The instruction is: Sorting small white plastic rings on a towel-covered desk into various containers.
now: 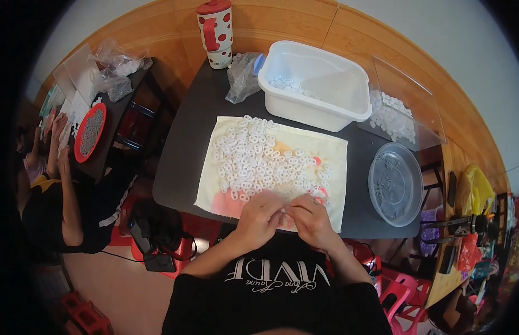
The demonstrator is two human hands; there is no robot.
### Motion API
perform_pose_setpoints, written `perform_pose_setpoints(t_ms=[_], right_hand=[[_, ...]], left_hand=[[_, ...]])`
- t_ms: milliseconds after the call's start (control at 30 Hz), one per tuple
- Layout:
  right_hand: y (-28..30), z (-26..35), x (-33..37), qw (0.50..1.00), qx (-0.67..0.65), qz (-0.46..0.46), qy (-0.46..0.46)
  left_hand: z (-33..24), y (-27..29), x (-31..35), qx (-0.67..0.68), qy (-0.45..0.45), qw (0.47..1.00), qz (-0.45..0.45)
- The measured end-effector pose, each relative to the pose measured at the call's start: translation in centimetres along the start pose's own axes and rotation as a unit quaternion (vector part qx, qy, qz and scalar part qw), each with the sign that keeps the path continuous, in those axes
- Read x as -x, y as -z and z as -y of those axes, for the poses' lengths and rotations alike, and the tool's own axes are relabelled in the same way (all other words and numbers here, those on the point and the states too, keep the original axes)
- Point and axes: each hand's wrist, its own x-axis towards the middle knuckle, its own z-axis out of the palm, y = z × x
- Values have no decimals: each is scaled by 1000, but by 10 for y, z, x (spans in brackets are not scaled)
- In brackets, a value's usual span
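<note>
My left hand (259, 219) and my right hand (309, 221) meet at the near edge of a cream cloth (337, 167), fingertips pinched together. Between them is a tiny pale piece, too small to name and mostly covered by the fingers. Many small white plastic pieces with two holes each (254, 159) lie spread over the cloth just beyond my hands. The cloth rests on a dark table (184, 145) and shows patches of red and orange print.
Behind the cloth stands a white tub (326, 114) with some white pieces inside. To its right is a clear bin of white parts (393, 120); nearer, a round clear dish (396, 184) of small parts. A spotted tumbler (217, 42) and plastic bag (242, 78) stand back left. People work at a left-hand table with a red tray (80, 153).
</note>
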Motion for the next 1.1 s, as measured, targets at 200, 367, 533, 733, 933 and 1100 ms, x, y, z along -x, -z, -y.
perform_pose_setpoints(t_ms=[200,367,533,733,933,1100], right_hand=[[1,3,-1,1000,12,15,23],[1,5,1,999,28,32,28],[0,3,-1,998,23,32,54],[4,1,-3,995,28,71,68],[2,4,-3,998,19,34,45],[23,6,-11,999,20,-24,34]], left_hand=[[4,12,-4,19,-51,997,49],[3,10,-3,11,-62,997,46],[5,8,-2,6,-62,997,51],[7,8,-3,3,-76,994,74],[3,10,-6,38,-64,996,56],[2,4,-2,35,-29,999,14]])
